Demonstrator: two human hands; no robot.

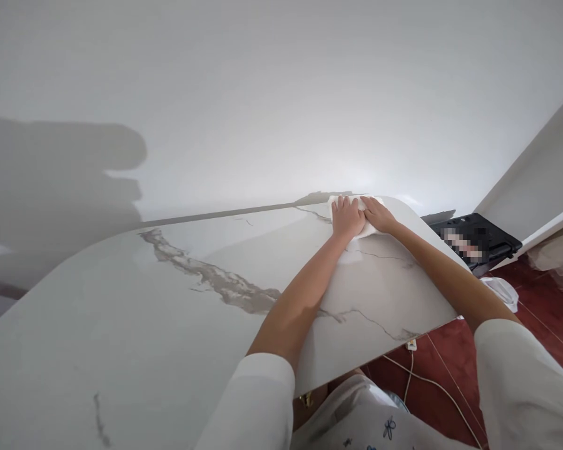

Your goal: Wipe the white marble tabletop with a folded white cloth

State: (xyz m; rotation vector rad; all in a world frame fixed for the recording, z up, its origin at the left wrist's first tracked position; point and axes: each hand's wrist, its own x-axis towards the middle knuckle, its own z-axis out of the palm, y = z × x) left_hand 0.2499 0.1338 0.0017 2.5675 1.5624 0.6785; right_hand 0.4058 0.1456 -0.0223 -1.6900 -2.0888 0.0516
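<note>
A white marble table (169, 312) with grey veins fills the lower left of the head view. At its far right corner lies a white cloth (366, 230). My left hand (346, 217) presses flat on the cloth, fingers stretched toward the wall. My right hand (378, 214) lies beside it on the same cloth, fingers also extended and close together. Both arms reach out from white sleeves across the tabletop. Most of the cloth is hidden under the two hands.
A plain white wall (263, 94) stands directly behind the table. A black case (478, 240) sits on the red tiled floor (535, 312) to the right. A white cable (431, 384) runs across the floor below the table's edge.
</note>
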